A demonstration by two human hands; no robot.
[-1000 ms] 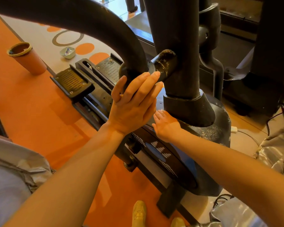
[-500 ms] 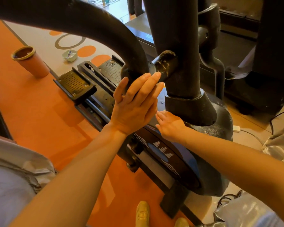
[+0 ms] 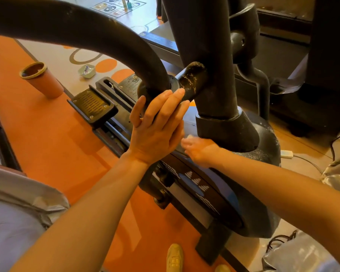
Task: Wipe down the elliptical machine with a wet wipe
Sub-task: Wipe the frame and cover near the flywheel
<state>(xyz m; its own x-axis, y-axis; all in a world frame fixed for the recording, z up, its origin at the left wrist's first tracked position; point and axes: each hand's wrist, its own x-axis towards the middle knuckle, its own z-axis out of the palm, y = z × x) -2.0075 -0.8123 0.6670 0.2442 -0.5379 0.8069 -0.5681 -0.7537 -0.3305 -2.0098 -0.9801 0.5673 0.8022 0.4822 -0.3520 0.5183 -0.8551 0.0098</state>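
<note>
The black elliptical machine [image 3: 234,134], with its thick upright column rising from a rounded, dust-speckled base housing, is filling the middle of the view. The left hand [image 3: 157,130] is lying flat, fingers straight and held together, against the joint where the machine's curved black arm meets the column's scuffed side stub, the fingertips [image 3: 178,93] touching that stub. Just below and to the right of it, the right hand [image 3: 200,152] is pressing down on top of the housing, right at the foot of the column's collar; it is blurred, so whether its fingers are curled or flat cannot be told. A small white bit of wet wipe [image 3: 190,136] is showing at the far edge of that hand, against the housing surface.

To the left of the column, the machine's ribbed black foot pedal [image 3: 91,105] is sitting on its rail above the orange floor mat [image 3: 47,134]. Farther left of the column, a terracotta-coloured paper cup [image 3: 42,80] with a dark rim is standing upright on the mat, and a small pale-green bowl [image 3: 86,71] is lying on the cream patterned floor beyond it. Below the machine's base, a yellow shoe [image 3: 174,258] is resting on the mat.
</note>
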